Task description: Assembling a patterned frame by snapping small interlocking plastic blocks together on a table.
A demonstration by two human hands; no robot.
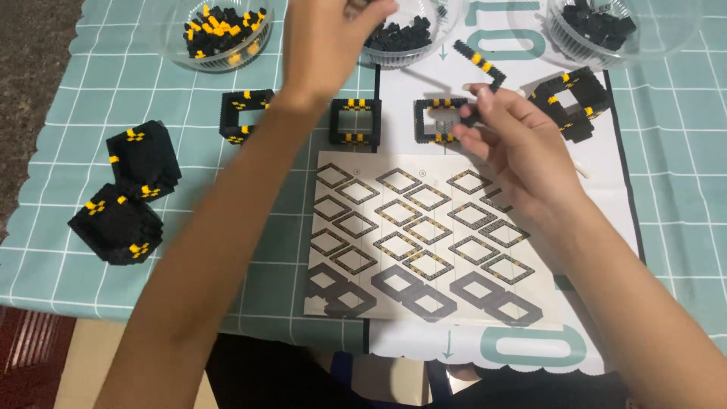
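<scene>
Three bowls [219, 57], two black cubes [144, 155] — hands [522, 151] hold one strip [481, 64].

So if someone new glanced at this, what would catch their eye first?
Probably the two hands: the right hand pinches a bent black-and-yellow brick strip above the instruction sheet, while the left hand reaches to the middle bowl of black bricks. Next, two finished black cubes sit at far left.
</scene>
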